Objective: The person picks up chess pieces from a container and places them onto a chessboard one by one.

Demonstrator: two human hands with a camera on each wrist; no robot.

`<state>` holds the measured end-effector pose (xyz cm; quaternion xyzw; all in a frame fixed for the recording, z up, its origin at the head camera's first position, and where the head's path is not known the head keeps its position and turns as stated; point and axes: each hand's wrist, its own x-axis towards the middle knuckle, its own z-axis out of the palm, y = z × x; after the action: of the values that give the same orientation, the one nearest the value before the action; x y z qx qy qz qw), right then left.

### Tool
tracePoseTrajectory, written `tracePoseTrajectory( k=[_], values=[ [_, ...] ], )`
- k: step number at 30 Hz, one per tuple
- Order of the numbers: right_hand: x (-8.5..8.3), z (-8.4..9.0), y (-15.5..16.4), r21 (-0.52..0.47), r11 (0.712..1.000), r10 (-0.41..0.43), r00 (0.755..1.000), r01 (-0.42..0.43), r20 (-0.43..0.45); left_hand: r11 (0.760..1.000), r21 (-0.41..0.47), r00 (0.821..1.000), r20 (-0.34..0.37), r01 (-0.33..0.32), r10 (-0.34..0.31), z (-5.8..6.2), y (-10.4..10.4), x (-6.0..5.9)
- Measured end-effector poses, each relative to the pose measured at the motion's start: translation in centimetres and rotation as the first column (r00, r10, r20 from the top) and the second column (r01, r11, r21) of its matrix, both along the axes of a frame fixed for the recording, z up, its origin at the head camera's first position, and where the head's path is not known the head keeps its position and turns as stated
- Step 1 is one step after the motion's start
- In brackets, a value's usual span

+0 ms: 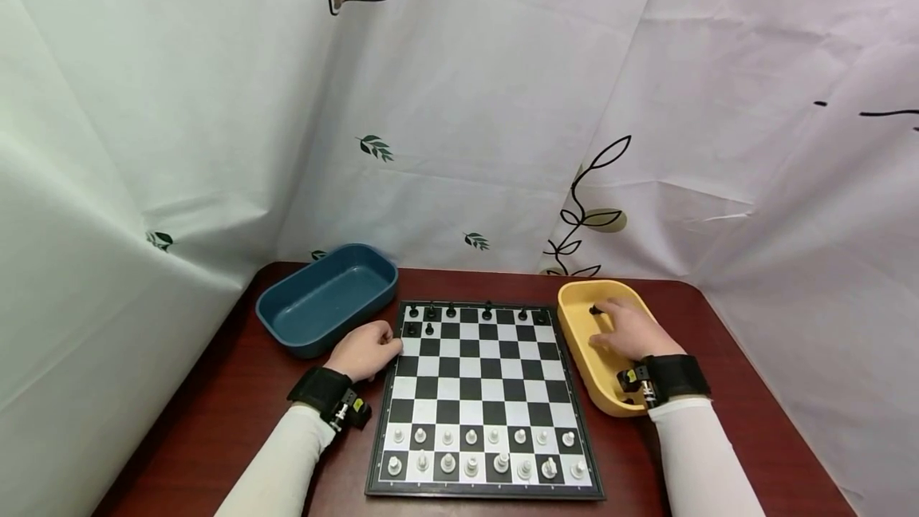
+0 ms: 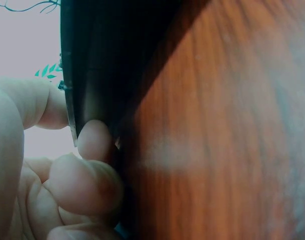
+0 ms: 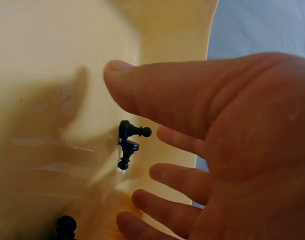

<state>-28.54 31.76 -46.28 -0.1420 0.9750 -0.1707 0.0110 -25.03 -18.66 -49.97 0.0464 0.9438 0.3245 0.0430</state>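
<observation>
A black-and-white chessboard (image 1: 479, 369) lies on the table, with several black chess pieces (image 1: 487, 312) along its far side and two rows of white pieces (image 1: 501, 463) at the near side. At its left edge, the fingers of my left hand (image 1: 364, 351) are curled. The left wrist view shows those fingers (image 2: 95, 140) gripping the board's dark rim. Inside the yellow tray (image 1: 585, 341), my right hand (image 1: 630, 329) hovers with fingers and thumb spread apart. Two black pawns (image 3: 135, 131) lie touching each other beside its fingertips, and another black piece (image 3: 66, 227) lies lower left.
A blue tray (image 1: 326, 301) stands behind my left hand, left of the board. Around them is the reddish-brown tabletop (image 1: 215, 413). A white patterned cloth (image 1: 459, 142) hangs behind the table and along both sides.
</observation>
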Motion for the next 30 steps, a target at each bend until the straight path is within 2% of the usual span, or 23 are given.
tracePoseTrajectory(
  k=[8,12,16,19,23,27,30],
  values=[
    [0.01,0.06,0.16,0.022,1.0,0.009,0.998,-0.01,0.069,1.0,0.0,1.0,0.001,0.002,-0.002,0.08,-0.05,-0.03],
    [-0.06,0.17,0.13,0.032,0.999,-0.011,0.998,0.009,0.056,1.0,0.001,1.0,0.007,0.004,-0.004,0.12,-0.05,-0.05],
    [-0.1,0.14,0.07,0.02,1.0,-0.02,1.0,0.02,-0.002,1.0,0.003,1.0,0.005,0.005,-0.005,0.15,-0.05,-0.01],
    [-0.08,-0.06,0.03,0.028,0.999,0.025,0.999,-0.023,-0.038,1.0,0.003,1.0,-0.003,0.008,-0.008,0.19,-0.05,0.0],
    [0.04,-0.2,-0.04,0.032,0.997,0.066,0.998,-0.066,0.0,1.0,0.004,1.0,-0.003,0.006,-0.006,0.19,-0.05,-0.02],
    [0.16,0.02,-0.13,0.025,0.999,0.034,0.999,-0.035,0.038,1.0,0.004,1.0,0.003,0.0,0.0,0.08,-0.09,-0.06],
    [0.15,0.19,-0.23,0.032,0.999,0.018,0.999,-0.019,0.029,1.0,0.004,1.0,0.007,0.001,-0.001,0.01,-0.11,-0.08]
  ],
)
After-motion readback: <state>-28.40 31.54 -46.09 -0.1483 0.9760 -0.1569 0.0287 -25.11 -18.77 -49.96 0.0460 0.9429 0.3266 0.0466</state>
